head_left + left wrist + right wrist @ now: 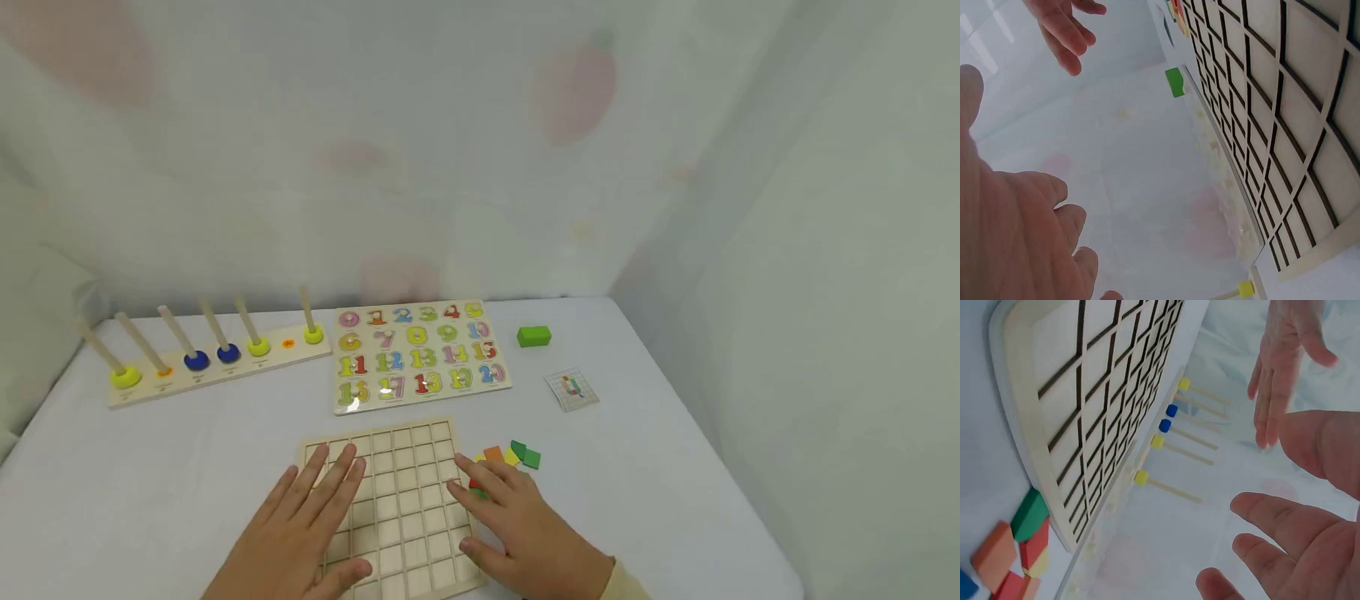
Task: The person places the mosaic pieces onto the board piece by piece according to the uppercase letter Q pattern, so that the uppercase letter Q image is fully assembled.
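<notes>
A square wooden grid board (pixel 408 479) lies at the front of the table, its cells bare. My left hand (pixel 296 525) is spread over the board's left part, fingers straight and holding nothing; the left wrist view shows it raised beside the grid. Over the board's right edge hovers my right hand (pixel 521 525), fingers loosely extended, nothing in its grasp. Coloured wooden tiles (pixel 531 458) in green, orange, yellow and red lie right of the board, partly hidden under that hand. In the right wrist view, a green tile (pixel 1030 515) sits against the board's rim.
Behind the grid lies a number puzzle board (pixel 420 358). A peg stand (pixel 225 367) with yellow and blue rings is at the back left. To the right are a green block (pixel 533 336) and a small pattern card (pixel 572 389). Curtains (pixel 480 150) enclose the table.
</notes>
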{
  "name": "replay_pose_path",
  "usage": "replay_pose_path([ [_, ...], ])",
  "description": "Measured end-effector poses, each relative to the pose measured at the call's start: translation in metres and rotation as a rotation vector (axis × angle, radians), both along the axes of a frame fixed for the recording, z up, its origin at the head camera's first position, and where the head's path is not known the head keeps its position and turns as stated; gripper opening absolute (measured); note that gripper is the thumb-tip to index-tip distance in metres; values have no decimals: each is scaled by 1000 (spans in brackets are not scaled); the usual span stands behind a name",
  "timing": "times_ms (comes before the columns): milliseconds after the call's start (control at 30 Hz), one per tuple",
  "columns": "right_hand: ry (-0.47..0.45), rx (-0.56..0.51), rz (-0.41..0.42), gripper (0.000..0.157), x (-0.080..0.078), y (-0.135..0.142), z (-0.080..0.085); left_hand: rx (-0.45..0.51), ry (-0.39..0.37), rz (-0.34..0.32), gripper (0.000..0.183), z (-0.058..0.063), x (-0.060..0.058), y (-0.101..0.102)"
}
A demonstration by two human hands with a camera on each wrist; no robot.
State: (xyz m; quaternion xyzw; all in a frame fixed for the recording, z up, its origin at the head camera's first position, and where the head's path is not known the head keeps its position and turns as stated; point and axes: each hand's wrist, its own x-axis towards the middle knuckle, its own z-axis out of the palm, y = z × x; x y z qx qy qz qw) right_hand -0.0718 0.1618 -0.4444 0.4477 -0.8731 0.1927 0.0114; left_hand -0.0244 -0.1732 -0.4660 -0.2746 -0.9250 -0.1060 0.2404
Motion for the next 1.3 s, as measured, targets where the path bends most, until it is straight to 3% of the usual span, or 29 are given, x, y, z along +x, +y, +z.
replay_pose_path([
  [233,-43,-17,-27,60,5,5,-10,-1,-51,37,98,9,2,-6],
  [400,-125,-4,-145,56,12,31,-12,7,-257,124,102,15,-2,-20],
  [533,-160,13,-259,56,15,51,-11,46,-444,185,107,10,-6,-37],
  [700,-63,33,-389,59,3,62,-5,108,-624,203,132,0,-6,-56],
  [867,60,75,-431,52,-28,52,-1,119,-756,146,152,-12,-3,-67],
  [1067,25,162,-378,37,-61,36,-10,108,-790,118,154,-18,-3,-66],
  [1300,-5,248,-434,32,-74,30,-13,98,-779,128,154,-18,-8,-53],
])
